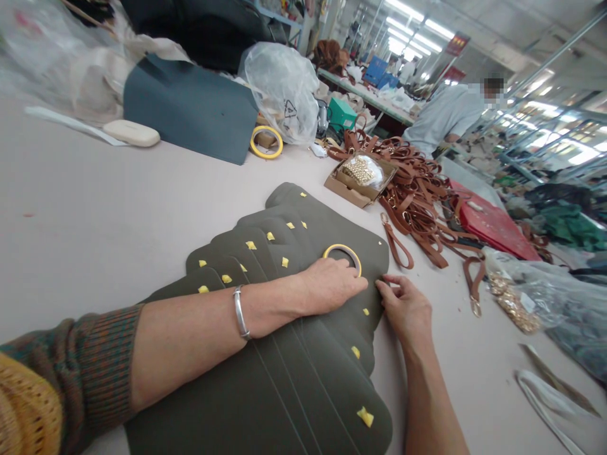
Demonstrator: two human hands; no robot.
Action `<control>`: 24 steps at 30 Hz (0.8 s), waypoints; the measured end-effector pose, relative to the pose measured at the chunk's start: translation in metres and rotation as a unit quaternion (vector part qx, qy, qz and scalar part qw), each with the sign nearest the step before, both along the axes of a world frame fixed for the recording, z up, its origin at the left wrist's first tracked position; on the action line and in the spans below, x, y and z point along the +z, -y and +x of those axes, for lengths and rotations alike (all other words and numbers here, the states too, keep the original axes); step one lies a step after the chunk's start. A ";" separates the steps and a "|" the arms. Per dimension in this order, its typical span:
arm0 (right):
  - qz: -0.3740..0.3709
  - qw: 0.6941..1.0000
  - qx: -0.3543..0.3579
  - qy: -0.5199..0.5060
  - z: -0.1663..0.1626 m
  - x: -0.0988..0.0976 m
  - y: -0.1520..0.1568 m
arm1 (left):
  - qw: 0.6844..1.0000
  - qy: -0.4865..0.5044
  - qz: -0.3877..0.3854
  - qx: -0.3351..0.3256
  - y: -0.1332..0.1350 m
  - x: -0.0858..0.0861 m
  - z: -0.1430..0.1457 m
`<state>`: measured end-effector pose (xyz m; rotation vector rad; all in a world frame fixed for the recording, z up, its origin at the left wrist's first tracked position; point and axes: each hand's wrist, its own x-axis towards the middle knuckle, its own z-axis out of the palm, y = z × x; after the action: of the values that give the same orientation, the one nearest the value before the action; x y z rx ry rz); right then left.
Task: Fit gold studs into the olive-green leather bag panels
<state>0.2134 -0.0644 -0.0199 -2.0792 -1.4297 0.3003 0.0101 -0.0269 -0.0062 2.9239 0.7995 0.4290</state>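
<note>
Dark olive panels (227, 385) lie overlapped in a fanned stack on the table, with small yellow tape bits (365, 417) stuck on them. My left hand (332, 285) is closed over the upper panel, its fingers curled round the near side of a roll of yellow tape (342, 248). Its fingertips point at the panel's right edge and are partly hidden. My right hand (408, 306) is at that same edge, thumb and forefinger pinched on the panel near its corner.
Brown straps with metal clasps (417, 189) are heaped beyond the panels, beside a cardboard box of gold-coloured hardware (363, 174). A second tape roll (266, 142) and a blue-grey sheet (190, 107) lie at the back. Bagged metal parts (516, 300) are at right; a person (446, 114) stands farther off.
</note>
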 end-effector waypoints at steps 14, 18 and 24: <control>-0.016 1.000 -0.001 0.022 0.004 -0.005 0.009 | 1.000 0.015 0.011 -0.013 -0.003 -0.004 0.000; 0.008 0.998 0.023 0.055 0.000 -0.004 0.003 | 1.000 0.014 0.007 -0.007 -0.003 -0.002 -0.001; -0.024 0.997 0.069 0.030 0.003 0.000 0.008 | 0.999 0.045 0.016 -0.005 -0.004 0.004 -0.002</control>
<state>0.2166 -0.0721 -0.0196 -2.0467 -1.6190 0.3330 0.0079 -0.0231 -0.0023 2.9120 0.7741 0.5738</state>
